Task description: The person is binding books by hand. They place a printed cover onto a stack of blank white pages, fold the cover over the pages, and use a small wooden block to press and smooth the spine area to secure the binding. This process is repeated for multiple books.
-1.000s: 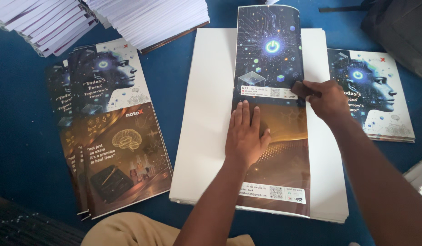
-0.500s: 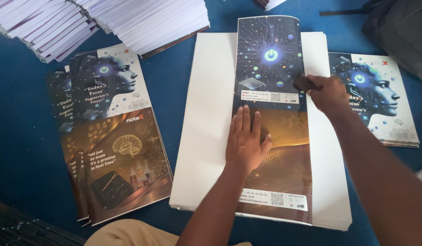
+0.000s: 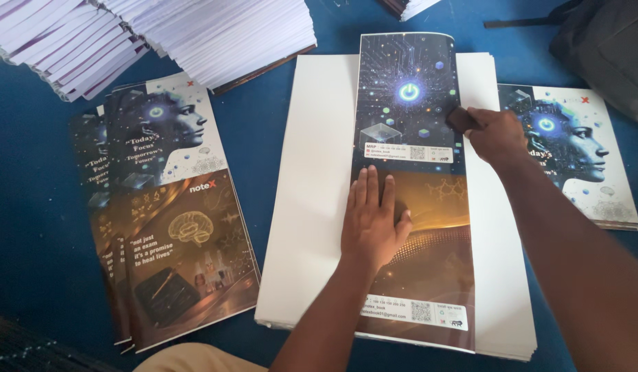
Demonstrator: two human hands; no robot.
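— Right grip (image 3: 494,134) pinches a small dark block (image 3: 461,120), now further up the folded cover (image 3: 410,186).
— Left hand (image 3: 374,220)?
— Flat, open, pinning that cover on the white stack (image 3: 312,207).

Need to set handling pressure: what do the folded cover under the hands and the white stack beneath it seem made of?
Folded cover: apparently glossy coated card; soft sheen on its print, top edge curls. White stack: likely plain matte paper sheets; thin layered edges, no shine.
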